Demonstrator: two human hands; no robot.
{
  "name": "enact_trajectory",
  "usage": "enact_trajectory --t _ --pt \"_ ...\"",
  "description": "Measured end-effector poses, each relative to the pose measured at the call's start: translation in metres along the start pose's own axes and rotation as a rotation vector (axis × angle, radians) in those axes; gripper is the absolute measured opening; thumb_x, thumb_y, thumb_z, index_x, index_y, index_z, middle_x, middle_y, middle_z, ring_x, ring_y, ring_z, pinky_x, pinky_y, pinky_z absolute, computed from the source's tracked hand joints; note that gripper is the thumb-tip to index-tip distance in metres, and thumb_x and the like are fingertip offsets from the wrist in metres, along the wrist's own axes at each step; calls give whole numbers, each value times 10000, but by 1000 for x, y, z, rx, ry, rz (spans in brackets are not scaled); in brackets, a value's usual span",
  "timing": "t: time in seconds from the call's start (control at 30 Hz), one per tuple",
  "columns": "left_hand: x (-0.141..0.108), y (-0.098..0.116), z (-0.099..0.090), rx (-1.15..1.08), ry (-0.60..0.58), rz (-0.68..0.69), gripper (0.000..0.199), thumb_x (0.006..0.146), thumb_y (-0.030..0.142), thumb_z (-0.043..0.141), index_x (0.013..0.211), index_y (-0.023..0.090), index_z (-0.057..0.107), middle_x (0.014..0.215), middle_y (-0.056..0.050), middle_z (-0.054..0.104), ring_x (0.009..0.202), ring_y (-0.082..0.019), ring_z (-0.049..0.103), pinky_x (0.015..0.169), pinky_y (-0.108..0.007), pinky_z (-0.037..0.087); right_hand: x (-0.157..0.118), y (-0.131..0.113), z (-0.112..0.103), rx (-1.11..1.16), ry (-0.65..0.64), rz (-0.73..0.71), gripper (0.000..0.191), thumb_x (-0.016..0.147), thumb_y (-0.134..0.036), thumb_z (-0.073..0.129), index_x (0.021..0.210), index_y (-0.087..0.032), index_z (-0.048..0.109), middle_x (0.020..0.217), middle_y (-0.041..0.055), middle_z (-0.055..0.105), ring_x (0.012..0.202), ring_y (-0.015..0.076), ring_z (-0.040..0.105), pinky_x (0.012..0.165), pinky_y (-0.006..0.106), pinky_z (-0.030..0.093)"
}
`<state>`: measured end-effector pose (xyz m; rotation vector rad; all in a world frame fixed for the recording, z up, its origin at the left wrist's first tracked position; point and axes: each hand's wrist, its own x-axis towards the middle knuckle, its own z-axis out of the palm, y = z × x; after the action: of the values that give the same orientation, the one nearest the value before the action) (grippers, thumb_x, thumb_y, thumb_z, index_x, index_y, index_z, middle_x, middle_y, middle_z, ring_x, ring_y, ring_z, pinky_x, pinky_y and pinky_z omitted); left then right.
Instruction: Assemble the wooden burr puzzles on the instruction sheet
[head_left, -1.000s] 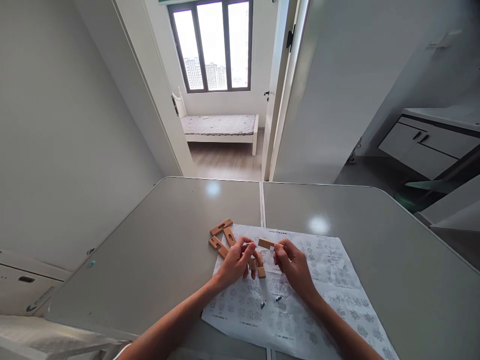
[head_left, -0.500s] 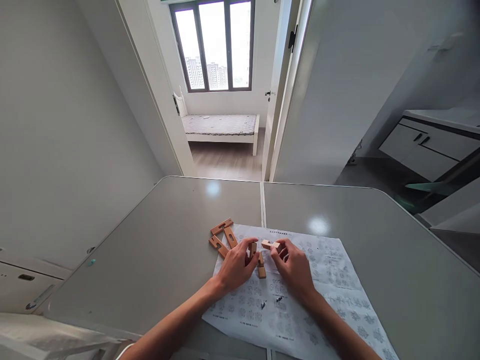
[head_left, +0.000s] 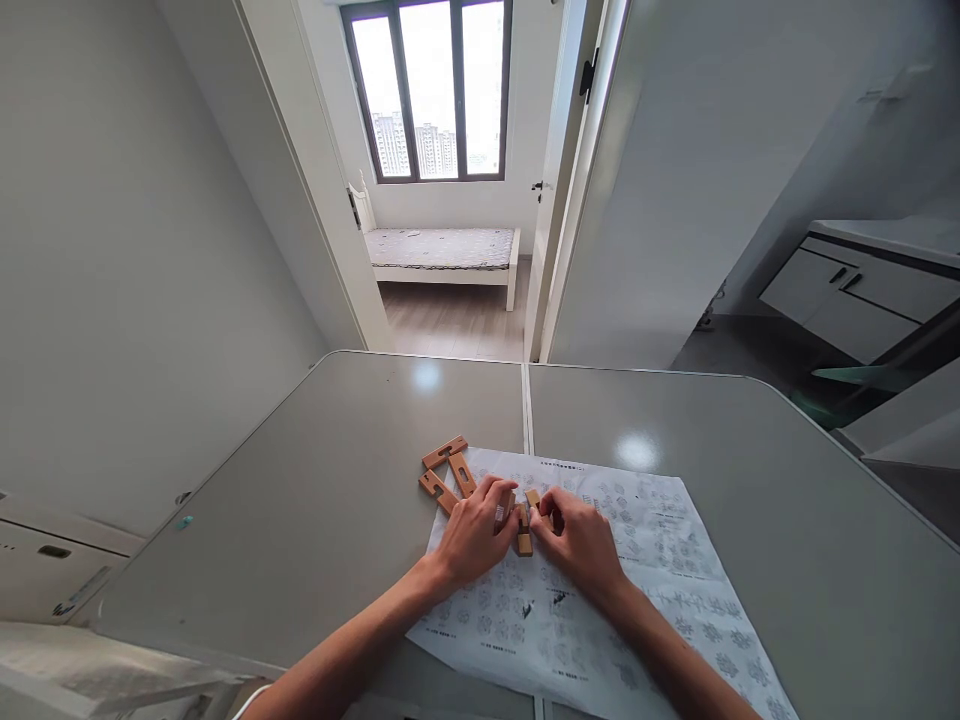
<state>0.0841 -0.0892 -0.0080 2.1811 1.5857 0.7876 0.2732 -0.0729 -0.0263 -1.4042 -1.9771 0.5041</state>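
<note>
My left hand point(head_left: 474, 532) is closed around a notched wooden block point(head_left: 505, 505), its thumb and fingers curled over the near side. Close by, my right hand point(head_left: 576, 535) pinches another notched wooden block point(head_left: 533, 498), partly hidden by the fingers. Between the two hands a wooden block point(head_left: 524, 543) rests on the printed paper sheet point(head_left: 637, 600); I cannot tell whether it touches the block in my left hand. Several flat wooden pieces with cut-outs, among them one with a slot point(head_left: 461, 474), lie just beyond my left hand.
The grey table point(head_left: 337, 480) has a pale seam point(head_left: 526, 410) down its middle. Two small dark marks or bits point(head_left: 558, 597) show on the paper. Past the table's far edge are a doorway, a bed point(head_left: 442, 250) and a window. A cabinet point(head_left: 847, 290) stands at right.
My right hand has moved slightly left toward the middle block, and the block in it has turned from lying sideways to a steeper slant. My left hand has barely moved.
</note>
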Motion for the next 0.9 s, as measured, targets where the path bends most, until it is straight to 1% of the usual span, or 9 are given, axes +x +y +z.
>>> enact_trajectory --t 0.17,0.3,0.4,0.5,0.6,0.67,0.77,0.83,0.9 --pt "-1 4 -3 -22 -1 11 260 999 307 541 1249 258 594 1269 -68 658 899 -213 731 743 -321 568 -1 -3 -2 46 -22 -6 320 980 -397 522 708 -230 549 651 2 639 566 162 561 558 253 338" --pt "-2 5 -5 -31 3 63 295 947 359 625 1224 257 600 1225 -73 659 874 -219 727 685 -305 554 -2 -2 -1 71 -44 4 397 1028 -438 470 707 -226 565 661 9 654 561 158 556 560 249 334" --pt "-4 4 -5 -22 -14 122 443 842 401 733 1233 246 593 1202 -90 638 821 -221 716 681 -318 552 -1 0 0 83 -43 -12 405 1046 -446 444 740 -224 588 688 21 679 579 166 577 563 247 344" --pt "-4 2 -5 -19 -58 167 660 726 466 832 1289 257 558 1220 -101 611 871 -259 712 738 -371 567 -1 2 1 93 -43 -18 410 1058 -446 422 769 -224 608 690 26 686 575 170 583 560 246 359" --pt "-3 -2 -3 -11 -95 167 750 680 520 872 1303 272 534 1238 -97 595 889 -276 715 753 -403 573 -1 3 1 131 -50 -6 404 1064 -449 408 803 -228 623 690 24 693 555 171 584 549 245 372" --pt "-2 -4 -2 7 -86 160 728 700 528 871 1286 264 529 1236 -94 593 878 -276 719 736 -400 574 -1 2 1 171 -63 2 399 1063 -462 403 831 -232 631 699 22 699 552 174 594 546 247 387" --pt "-1 -8 0 62 -23 139 597 784 449 841 1252 252 526 1210 -82 603 865 -266 721 703 -370 565 -1 1 2 212 -75 -8 374 1059 -457 409 889 -234 656 744 30 716 601 192 640 565 258 431" --pt "-1 -11 0 106 33 116 486 844 373 798 1232 253 531 1191 -74 611 872 -256 720 689 -344 551 -1 -1 2 235 -76 -42 319 1055 -424 424 982 -234 670 856 50 750 710 212 691 641 276 488" --pt "0 -14 0 133 85 102 393 886 328 753 1207 253 539 1181 -71 616 879 -244 715 688 -324 537 -1 -2 1 271 -78 -81 259 1049 -381 440 1088 -238 652 1056 76 764 843 227 720 753 310 533"
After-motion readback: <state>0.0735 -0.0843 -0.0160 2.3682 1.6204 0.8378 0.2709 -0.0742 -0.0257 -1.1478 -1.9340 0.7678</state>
